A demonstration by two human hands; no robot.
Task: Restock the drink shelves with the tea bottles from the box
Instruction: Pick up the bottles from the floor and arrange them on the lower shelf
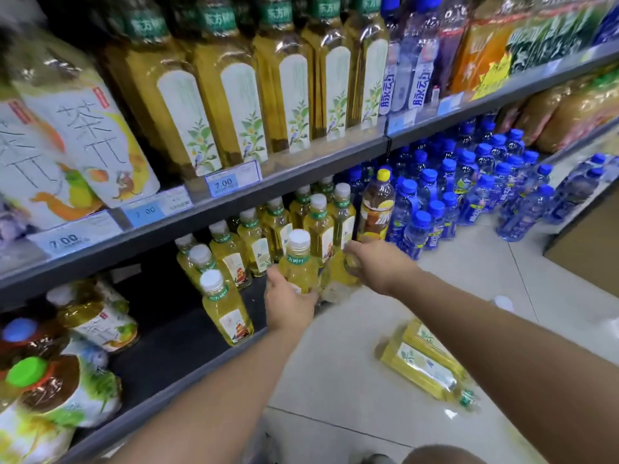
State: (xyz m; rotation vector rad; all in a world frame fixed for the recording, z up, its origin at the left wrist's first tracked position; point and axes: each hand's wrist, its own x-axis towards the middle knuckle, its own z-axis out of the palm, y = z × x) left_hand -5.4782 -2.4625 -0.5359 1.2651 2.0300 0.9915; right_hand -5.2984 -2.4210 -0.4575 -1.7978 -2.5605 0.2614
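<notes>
My left hand point(288, 301) grips a yellow tea bottle with a white cap point(298, 259), upright at the front edge of the lower shelf point(187, 373). My right hand point(371, 262) is closed around a second tea bottle point(341, 272) just to its right, partly hidden by the fingers. Several matching small tea bottles point(254, 236) stand in rows on that shelf behind them. Two more tea bottles point(428, 363) lie on their sides on the floor tiles. No box shows in this view.
Tall yellow tea bottles point(234, 88) fill the upper shelf above price tags point(231, 180). Blue-capped water bottles point(469, 192) crowd the lower shelf to the right. Large juice bottles point(60, 390) sit at lower left. A brown cardboard surface point(589, 242) stands at the right edge.
</notes>
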